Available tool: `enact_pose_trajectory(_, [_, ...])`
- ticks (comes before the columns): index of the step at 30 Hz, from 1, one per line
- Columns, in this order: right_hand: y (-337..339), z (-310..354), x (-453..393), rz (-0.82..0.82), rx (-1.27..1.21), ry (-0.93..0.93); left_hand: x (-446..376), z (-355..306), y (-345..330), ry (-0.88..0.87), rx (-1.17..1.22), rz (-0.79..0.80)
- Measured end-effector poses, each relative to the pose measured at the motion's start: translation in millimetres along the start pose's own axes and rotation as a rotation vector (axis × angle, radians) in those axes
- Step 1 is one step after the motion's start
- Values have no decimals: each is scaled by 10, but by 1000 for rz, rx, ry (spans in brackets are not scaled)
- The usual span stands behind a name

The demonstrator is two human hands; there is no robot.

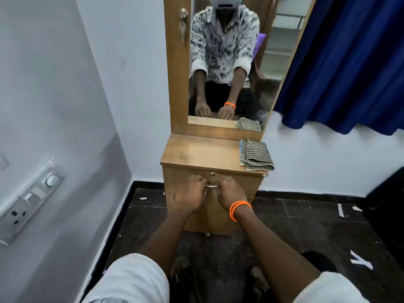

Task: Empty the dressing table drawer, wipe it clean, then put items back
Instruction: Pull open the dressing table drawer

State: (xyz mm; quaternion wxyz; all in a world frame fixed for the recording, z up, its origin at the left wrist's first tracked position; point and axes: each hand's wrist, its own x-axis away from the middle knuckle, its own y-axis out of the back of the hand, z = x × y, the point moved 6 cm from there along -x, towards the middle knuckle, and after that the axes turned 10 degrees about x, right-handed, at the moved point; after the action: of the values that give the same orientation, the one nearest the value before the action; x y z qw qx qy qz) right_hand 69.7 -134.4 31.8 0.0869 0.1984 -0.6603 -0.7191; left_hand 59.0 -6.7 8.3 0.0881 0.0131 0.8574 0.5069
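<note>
Two hands (211, 192), one drawer handle (211, 186), one folded checked cloth (256, 155), one mirror (229, 62), two orange wristbands (239, 209).

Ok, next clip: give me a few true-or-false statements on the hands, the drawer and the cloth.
1. Both hands grip the drawer handle. True: left hand and right hand curl round it from either side.
2. The drawer is pulled fully out. False: its front sits flush with the cabinet.
3. A folded checked cloth lies on the tabletop's right side. True.
4. The orange bands are on the left wrist. False: the right wrist.
5. The cloth is in the right hand. False: it lies untouched on the tabletop.
</note>
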Motion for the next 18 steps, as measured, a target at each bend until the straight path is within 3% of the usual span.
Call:
enact_pose_trajectory(5, [-317,7,-87,31,-28,-26,-11,184,-271,5,-32,103])
enact_pose_trajectory(18, [-512,-52,11,-105,-150,-117,-66,55,-208,-24,-99,-114])
